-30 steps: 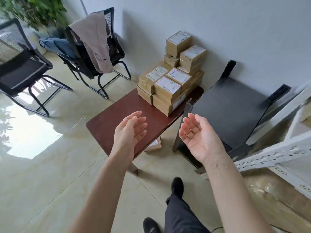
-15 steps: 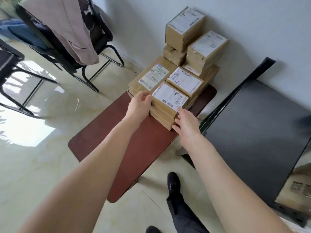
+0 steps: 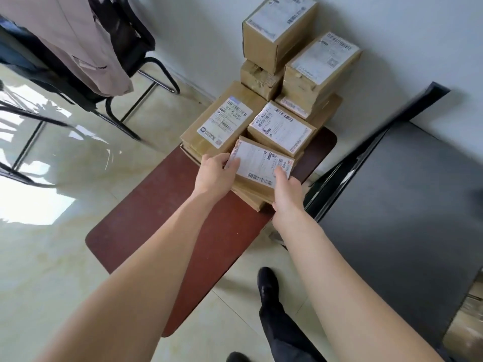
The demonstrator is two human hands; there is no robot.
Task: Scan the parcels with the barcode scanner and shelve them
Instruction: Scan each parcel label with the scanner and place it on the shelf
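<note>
Several brown cardboard parcels with white labels are stacked at the far end of a dark red table. The nearest small parcel sits on top of the front stack. My left hand grips its left edge, thumb on the label. My right hand grips its right front corner, thumb on top. Behind it lie a flat parcel and a second small parcel, with taller boxes against the wall. No barcode scanner is in view.
A black panel leans low to the right of the table. A black chair with a beige garment draped over it stands at the left on a glossy tiled floor. My shoe is below the table's near corner.
My empty hands reached forward from mid-air to the front stack and took hold of the nearest small parcel from both sides. The camera moved closer to the table.
</note>
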